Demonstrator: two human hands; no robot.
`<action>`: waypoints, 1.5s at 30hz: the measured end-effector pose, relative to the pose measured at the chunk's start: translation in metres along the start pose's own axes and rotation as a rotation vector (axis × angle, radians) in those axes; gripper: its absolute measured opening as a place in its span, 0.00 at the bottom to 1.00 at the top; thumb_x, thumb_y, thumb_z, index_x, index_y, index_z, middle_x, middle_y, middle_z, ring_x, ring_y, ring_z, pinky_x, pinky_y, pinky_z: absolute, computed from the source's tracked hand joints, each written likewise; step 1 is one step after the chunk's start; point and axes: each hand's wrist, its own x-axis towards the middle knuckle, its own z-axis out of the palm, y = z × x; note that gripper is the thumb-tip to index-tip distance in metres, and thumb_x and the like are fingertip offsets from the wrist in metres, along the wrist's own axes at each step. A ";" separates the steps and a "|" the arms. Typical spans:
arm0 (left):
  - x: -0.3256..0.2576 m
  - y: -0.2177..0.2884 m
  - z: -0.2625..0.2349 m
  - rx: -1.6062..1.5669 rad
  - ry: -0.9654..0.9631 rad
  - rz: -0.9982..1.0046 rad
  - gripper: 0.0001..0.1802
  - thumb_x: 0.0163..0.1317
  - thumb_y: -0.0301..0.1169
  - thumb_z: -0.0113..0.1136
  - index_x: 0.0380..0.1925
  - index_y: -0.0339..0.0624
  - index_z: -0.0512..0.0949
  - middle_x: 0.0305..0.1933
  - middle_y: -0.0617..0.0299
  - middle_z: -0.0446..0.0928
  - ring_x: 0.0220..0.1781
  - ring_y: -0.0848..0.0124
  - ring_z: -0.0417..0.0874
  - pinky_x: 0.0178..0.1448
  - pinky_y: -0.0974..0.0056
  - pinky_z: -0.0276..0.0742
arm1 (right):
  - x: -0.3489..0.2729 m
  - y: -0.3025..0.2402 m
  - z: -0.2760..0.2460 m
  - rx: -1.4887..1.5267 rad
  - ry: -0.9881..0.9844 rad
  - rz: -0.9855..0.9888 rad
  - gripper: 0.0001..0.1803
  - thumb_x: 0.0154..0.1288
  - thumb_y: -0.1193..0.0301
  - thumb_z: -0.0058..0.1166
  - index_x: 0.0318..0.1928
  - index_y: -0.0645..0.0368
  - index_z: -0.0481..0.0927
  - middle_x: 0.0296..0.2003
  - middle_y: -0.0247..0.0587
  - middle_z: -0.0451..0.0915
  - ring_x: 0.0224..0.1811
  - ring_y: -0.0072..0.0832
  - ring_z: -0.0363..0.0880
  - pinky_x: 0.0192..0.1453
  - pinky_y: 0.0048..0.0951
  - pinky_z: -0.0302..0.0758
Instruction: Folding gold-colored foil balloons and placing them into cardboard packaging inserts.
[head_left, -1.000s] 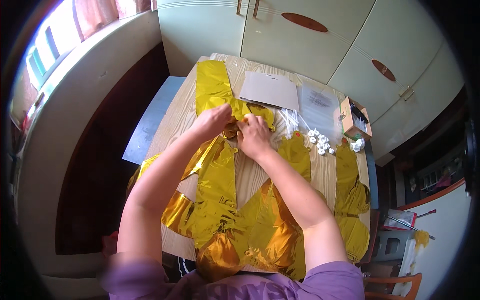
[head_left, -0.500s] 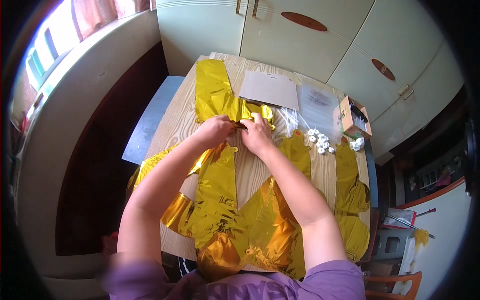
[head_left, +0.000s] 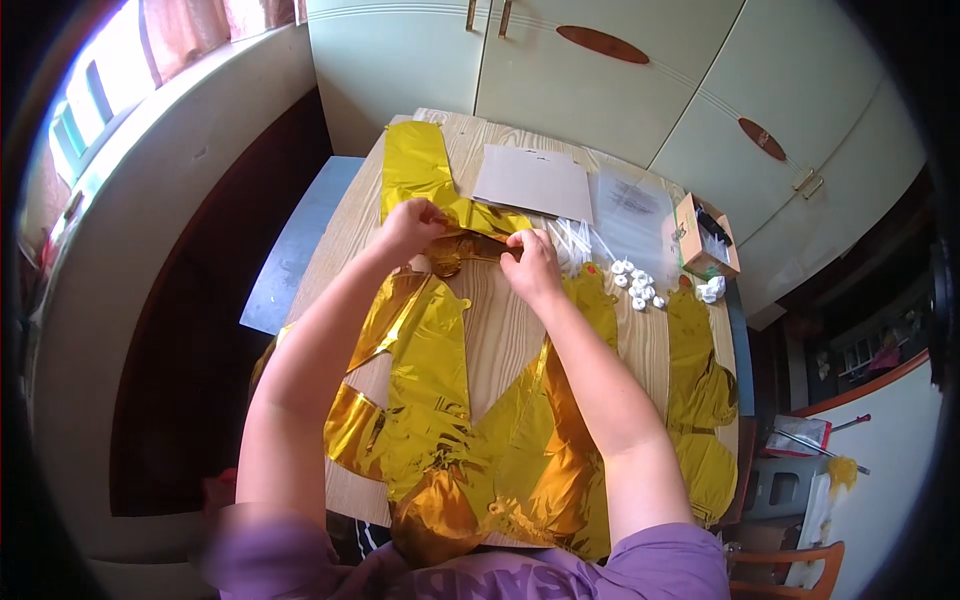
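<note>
At the far side of the table lies a flat gold foil balloon [head_left: 418, 160], its lower edge lifted between my two hands. My left hand [head_left: 413, 226] is closed on that edge, fingertips pinched together. To its right, my right hand [head_left: 532, 266] pinches the other end of the same edge with thumb and fingers. Between them a crumpled, darker fold of foil hangs down. Closer to me, another flat gold foil balloon [head_left: 430, 350] spreads under and between my forearms, partly hidden by them. One more gold foil balloon [head_left: 700, 390] lies along the table's right side.
Behind my right hand are thin white straws [head_left: 573, 242] and several small white rolls [head_left: 637, 284]. A grey cardboard sheet [head_left: 535, 182], a clear plastic sheet [head_left: 640, 225] and a small open box [head_left: 708, 238] sit along the back of the wooden table [head_left: 500, 330]. Cabinets stand beyond.
My hands have moved apart, left hand up and leftward, right hand slightly right and down. The foil edge between them is now stretched out, with a darker fold showing.
</note>
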 end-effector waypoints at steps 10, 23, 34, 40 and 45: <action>-0.018 -0.007 0.020 0.148 0.130 0.375 0.11 0.64 0.33 0.62 0.38 0.36 0.83 0.39 0.48 0.84 0.44 0.45 0.85 0.50 0.52 0.81 | -0.005 -0.019 -0.001 -0.200 0.120 -0.172 0.17 0.57 0.71 0.65 0.47 0.58 0.79 0.49 0.44 0.75 0.53 0.45 0.76 0.62 0.45 0.72; 0.025 -0.020 -0.005 -0.568 0.491 -0.011 0.10 0.71 0.30 0.59 0.37 0.35 0.84 0.27 0.68 0.78 0.27 0.79 0.72 0.32 0.64 0.70 | 0.032 -0.082 0.018 -0.328 -0.616 0.106 0.40 0.57 0.45 0.67 0.68 0.44 0.74 0.75 0.50 0.60 0.79 0.57 0.51 0.78 0.68 0.53; 0.059 -0.110 -0.260 -0.821 1.331 -0.169 0.17 0.70 0.33 0.58 0.50 0.28 0.77 0.48 0.52 0.83 0.45 0.62 0.87 0.51 0.56 0.86 | 0.036 -0.080 0.022 -0.371 -0.710 0.161 0.46 0.59 0.40 0.65 0.75 0.32 0.64 0.81 0.43 0.48 0.82 0.59 0.40 0.77 0.77 0.41; -0.060 -0.081 -0.451 -0.057 1.397 -0.053 0.22 0.72 0.44 0.59 0.52 0.35 0.81 0.44 0.54 0.86 0.43 0.65 0.87 0.48 0.59 0.82 | 0.040 -0.087 0.025 -0.388 -0.743 0.159 0.47 0.59 0.40 0.65 0.76 0.31 0.63 0.81 0.42 0.47 0.82 0.57 0.43 0.77 0.76 0.43; -0.107 0.029 -0.364 0.240 0.659 0.224 0.21 0.76 0.43 0.54 0.49 0.33 0.83 0.40 0.54 0.84 0.40 0.70 0.84 0.47 0.62 0.79 | 0.041 -0.068 0.028 -0.208 -0.507 0.036 0.43 0.62 0.44 0.63 0.74 0.44 0.67 0.77 0.46 0.59 0.78 0.51 0.56 0.77 0.64 0.55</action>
